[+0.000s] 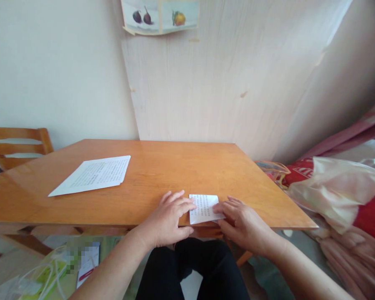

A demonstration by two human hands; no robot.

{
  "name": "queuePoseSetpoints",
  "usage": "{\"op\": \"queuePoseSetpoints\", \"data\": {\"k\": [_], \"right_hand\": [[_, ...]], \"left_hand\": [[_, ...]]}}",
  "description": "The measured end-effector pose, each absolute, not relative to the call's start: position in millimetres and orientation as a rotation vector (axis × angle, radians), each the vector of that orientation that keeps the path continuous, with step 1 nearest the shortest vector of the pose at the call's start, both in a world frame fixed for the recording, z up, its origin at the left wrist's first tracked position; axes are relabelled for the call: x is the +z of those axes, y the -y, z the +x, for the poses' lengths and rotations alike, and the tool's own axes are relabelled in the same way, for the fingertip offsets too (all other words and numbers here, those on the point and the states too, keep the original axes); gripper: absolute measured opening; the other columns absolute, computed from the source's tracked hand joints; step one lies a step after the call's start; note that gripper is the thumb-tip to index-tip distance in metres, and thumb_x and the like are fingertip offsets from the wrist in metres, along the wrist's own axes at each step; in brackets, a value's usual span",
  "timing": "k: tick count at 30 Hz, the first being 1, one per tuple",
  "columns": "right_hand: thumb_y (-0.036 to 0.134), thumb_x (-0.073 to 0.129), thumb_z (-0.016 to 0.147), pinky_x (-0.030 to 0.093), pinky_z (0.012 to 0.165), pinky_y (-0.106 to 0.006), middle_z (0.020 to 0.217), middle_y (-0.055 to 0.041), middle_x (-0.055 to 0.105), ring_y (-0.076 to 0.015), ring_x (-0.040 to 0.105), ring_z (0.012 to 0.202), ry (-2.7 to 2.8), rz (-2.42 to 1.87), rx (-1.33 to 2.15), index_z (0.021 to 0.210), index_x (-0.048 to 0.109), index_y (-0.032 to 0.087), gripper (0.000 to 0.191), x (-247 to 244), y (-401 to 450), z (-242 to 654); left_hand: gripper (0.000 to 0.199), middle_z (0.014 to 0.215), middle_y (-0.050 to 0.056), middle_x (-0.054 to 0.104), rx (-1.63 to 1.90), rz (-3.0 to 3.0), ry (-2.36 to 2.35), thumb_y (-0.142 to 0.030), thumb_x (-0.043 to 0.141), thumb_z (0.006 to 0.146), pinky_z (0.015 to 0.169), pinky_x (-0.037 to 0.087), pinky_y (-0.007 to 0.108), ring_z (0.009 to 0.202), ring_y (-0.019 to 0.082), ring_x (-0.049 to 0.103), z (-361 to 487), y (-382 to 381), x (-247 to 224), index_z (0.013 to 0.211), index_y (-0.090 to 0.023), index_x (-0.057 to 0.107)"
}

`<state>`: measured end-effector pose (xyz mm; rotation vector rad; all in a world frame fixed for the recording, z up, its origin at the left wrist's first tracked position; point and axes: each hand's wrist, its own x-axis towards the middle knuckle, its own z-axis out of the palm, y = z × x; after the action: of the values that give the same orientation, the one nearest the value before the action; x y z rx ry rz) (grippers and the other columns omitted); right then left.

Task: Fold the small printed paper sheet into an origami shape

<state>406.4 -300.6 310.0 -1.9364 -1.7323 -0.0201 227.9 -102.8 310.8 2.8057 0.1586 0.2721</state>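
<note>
A small folded sheet of printed paper [203,209] lies at the front edge of the wooden table. My left hand [173,214] rests at its left side with fingers spread, the index fingertip touching the paper's edge. On the right side, my right hand [240,218] has its fingers bent over the paper's edge. The thumb of that hand is low, by the paper's near corner, so the paper appears gripped there. The underside of the fold is hidden.
Farther left on the table [175,166] lies a stack of printed sheets [95,175]. A wooden chair [18,148] stands beyond the left end. Bags and fabric [337,191] are piled to the right. Under the table at left are a plastic bag [46,271] and other items.
</note>
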Motion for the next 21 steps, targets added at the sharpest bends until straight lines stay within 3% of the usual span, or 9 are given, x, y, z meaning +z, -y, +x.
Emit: {"op": "queuePoseSetpoints", "data": {"k": [3, 7, 11, 16, 21], "right_hand": [[0.026, 0.071, 0.083, 0.034, 0.103, -0.048, 0.094, -0.002, 0.069, -0.0228, 0.061, 0.091, 1.778, -1.971, -0.164, 0.094, 0.063, 0.022, 0.015, 313.9, 298.3, 396.9], [0.03, 0.074, 0.084, 0.04, 0.088, -0.04, 0.092, -0.004, 0.069, -0.0237, 0.06, 0.091, 1.822, -2.005, -0.214, 0.092, 0.064, 0.021, 0.015, 311.8, 294.0, 392.3], [0.028, 0.06, 0.095, 0.04, 0.081, -0.035, 0.085, -0.0027, 0.068, -0.02, 0.06, 0.084, 1.833, -1.977, -0.138, 0.084, 0.064, 0.021, 0.013, 307.2, 292.3, 400.1], [0.026, 0.051, 0.1, 0.041, 0.069, -0.03, 0.08, -0.0023, 0.067, -0.0169, 0.06, 0.075, 1.666, -1.95, 0.044, 0.081, 0.062, 0.02, 0.023, 306.8, 290.4, 409.0], [0.025, 0.049, 0.1, 0.043, 0.07, -0.03, 0.079, -0.0035, 0.067, -0.0173, 0.06, 0.074, 1.641, -1.937, 0.073, 0.082, 0.064, 0.02, 0.024, 305.9, 288.2, 410.5]], "left_hand": [[0.055, 0.14, 0.0, 0.059, 0.318, 2.821, -0.158, -0.043, 0.076, 0.077, 0.118, 0.02, 0.058, 0.14, 0.032, 0.039, 229.3, 103.4, 308.7, 0.129, -0.034, 0.06], [0.057, 0.135, 0.001, 0.062, 0.353, 2.827, -0.15, -0.049, 0.079, 0.074, 0.117, 0.02, 0.058, 0.135, 0.032, 0.043, 229.8, 102.7, 306.6, 0.126, -0.033, 0.061], [0.066, 0.134, 0.003, 0.062, 0.378, 2.812, -0.136, -0.05, 0.083, 0.069, 0.117, 0.02, 0.058, 0.132, 0.033, 0.046, 229.7, 102.6, 307.6, 0.128, -0.032, 0.06], [0.046, 0.121, 0.004, 0.066, 0.405, 2.766, -0.141, -0.038, 0.077, 0.076, 0.112, 0.031, 0.051, 0.121, 0.03, 0.052, 233.2, 104.8, 315.2, 0.119, -0.029, 0.065], [0.034, 0.111, 0.004, 0.067, 0.44, 2.712, -0.194, -0.024, 0.066, 0.079, 0.106, 0.037, 0.048, 0.111, 0.027, 0.057, 235.8, 104.1, 318.5, 0.113, -0.028, 0.065]]}}
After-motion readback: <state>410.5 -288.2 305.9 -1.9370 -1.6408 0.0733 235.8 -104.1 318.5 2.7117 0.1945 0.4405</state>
